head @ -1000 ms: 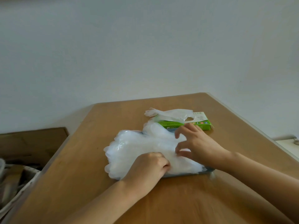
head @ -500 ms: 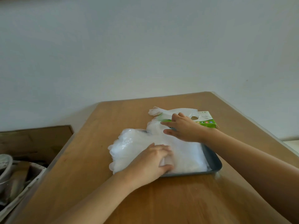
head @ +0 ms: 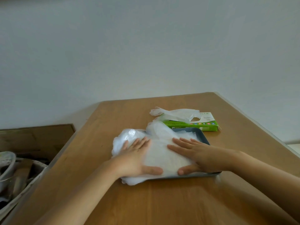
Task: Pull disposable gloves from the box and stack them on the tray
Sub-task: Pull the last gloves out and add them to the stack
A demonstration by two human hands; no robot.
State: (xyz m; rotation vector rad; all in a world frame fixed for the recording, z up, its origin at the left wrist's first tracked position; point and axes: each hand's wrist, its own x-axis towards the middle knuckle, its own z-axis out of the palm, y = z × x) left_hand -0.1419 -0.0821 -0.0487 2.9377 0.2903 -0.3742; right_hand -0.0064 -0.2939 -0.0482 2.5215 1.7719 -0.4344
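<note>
- Hands: we count two, both bare, both lying palm-down on the glove pile.
- Left hand (head: 136, 158): its fingers are straight and a little spread, with the thumb stretched toward the near edge. It presses flat on the left part of the pile and grasps nothing.
- Right hand (head: 198, 155): its fingers are also straight, pointing left, with the thumb along the near side. It rests flat on the right part of the pile and clasps nothing.
- Glove pile (head: 162, 153): we see one heap of thin, clear gloves and cannot count the single gloves in it. It lies on the tray and spills over the left side and near left corner onto the table.
- Tray (head: 201, 135): there is one, dark grey, with its right and far rim bare.
- Box (head: 203, 125): there is one, green and white, lying flat just behind the tray. We cannot tell whether they touch.
- Loose glove (head: 177, 113): one sticks out of the box's top opening, draped leftward.
- Table (head: 162, 200): there is one, of brown wood, bearing the tray and box.
- Bin (head: 19, 184): one pale bin stands lower, left of the table. We cannot make out its contents.
</note>
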